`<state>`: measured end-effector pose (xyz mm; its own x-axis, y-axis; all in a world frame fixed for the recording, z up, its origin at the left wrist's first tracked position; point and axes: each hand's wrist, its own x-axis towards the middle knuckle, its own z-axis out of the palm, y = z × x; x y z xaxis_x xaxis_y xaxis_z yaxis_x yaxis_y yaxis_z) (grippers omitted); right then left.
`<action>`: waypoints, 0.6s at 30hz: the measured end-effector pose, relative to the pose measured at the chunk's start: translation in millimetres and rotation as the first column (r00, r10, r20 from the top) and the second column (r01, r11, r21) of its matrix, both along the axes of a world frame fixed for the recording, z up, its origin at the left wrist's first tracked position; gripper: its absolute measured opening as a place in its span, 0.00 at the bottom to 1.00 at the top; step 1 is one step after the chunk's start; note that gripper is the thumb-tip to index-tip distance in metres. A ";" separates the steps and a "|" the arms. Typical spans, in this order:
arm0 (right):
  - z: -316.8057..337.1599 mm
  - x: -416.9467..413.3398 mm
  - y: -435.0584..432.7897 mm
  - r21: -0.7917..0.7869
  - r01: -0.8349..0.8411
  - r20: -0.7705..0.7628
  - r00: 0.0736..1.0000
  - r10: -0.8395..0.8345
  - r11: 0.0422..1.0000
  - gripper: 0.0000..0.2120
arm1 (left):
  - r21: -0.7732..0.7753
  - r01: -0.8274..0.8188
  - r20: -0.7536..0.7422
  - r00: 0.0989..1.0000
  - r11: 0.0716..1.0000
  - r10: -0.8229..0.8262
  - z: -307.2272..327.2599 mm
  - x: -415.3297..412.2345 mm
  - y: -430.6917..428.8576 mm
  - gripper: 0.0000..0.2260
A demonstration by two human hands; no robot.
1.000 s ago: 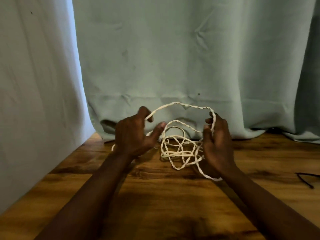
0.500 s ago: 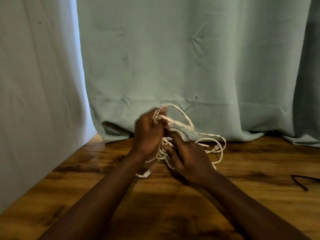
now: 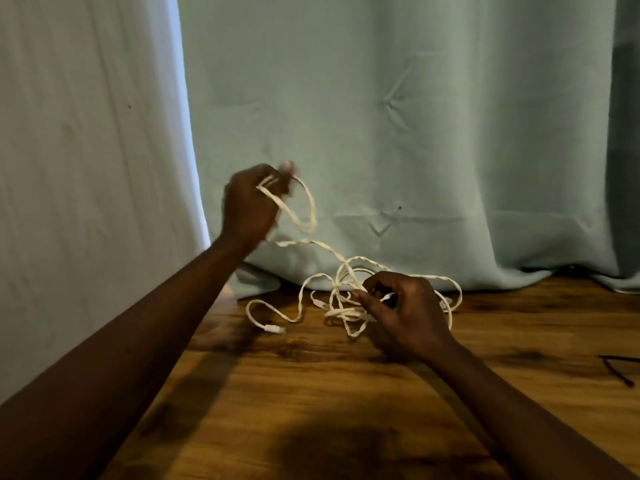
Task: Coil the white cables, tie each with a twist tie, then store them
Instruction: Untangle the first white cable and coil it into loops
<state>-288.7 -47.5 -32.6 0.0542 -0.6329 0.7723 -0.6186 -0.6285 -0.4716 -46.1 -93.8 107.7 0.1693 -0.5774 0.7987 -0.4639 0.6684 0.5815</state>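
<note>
Left hand: above table, fingers curled round cable loops.
Right hand: at table, fingertips pinching tangled cable.

Wood-grain table, brown, slight sheen. Teal curtain: cloth, matt, creased. Pale sheet at left: cloth, matt, soft folds. White cable: twisted-looking jacket, matt; its plug smooth, looks like plastic.

Fingertips of the left grip are motion-blurred. The right grip covers part of the white cable tangle. At the surface right edge, a thin dark item is cut off; type indeterminate.
</note>
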 end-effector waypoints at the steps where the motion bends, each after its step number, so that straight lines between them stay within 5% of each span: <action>1: 0.6 1.0 1.2 -0.033 -0.019 0.030 0.999 0.020 0.999 0.14 | 0.038 0.055 0.224 0.973 0.998 -0.062 -10.0 -9.1 10.6 0.21; 3: 2.7 3.9 3.4 -0.107 -0.075 0.072 0.994 0.083 0.991 0.12 | 0.184 0.173 0.496 0.833 0.968 -0.243 -26.0 -26.2 33.0 0.21; 6: 7.1 5.7 7.9 -0.186 -0.156 0.132 0.974 0.182 0.970 0.11 | 0.396 0.208 0.662 0.610 0.894 -0.435 -37.2 -42.8 46.0 0.15; 8: 7.9 5.7 9.6 -0.146 -0.216 0.187 0.952 0.241 0.965 0.09 | 0.364 0.200 0.718 0.563 0.910 -0.410 -31.7 -44.0 45.1 0.12; 10: 5.9 4.3 10.9 -0.004 -0.274 0.263 0.927 0.266 0.962 0.20 | 0.273 0.227 0.715 0.603 0.935 -0.355 -14.7 -41.4 42.7 0.11; 12: 0.3 3.0 8.9 0.168 -0.319 0.281 0.922 0.265 0.933 0.27 | 0.276 0.274 0.541 0.748 0.921 -0.384 7.9 -32.9 41.8 0.11; 14: -3.7 0.3 7.0 0.279 -0.310 0.232 0.940 0.249 0.909 0.21 | 0.305 0.306 0.259 0.884 0.902 -0.388 25.1 -23.4 41.8 0.11; 17: -5.0 -4.6 6.4 0.397 -0.250 0.096 0.968 0.231 0.883 0.14 | 0.375 0.366 -0.125 0.930 0.852 -0.345 31.7 -14.3 42.9 0.15; 18: -5.3 -5.2 6.0 0.428 -0.218 0.046 0.974 0.220 0.877 0.12 | 0.400 0.347 -0.147 0.938 0.848 -0.314 29.0 -12.9 43.1 0.17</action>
<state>-293.8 -41.5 -37.9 0.2320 -0.8729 0.4292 -0.4910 -0.4860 -0.7230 -59.0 -50.7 136.7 -0.0426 -0.8831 0.4672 -0.2040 0.4654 0.8612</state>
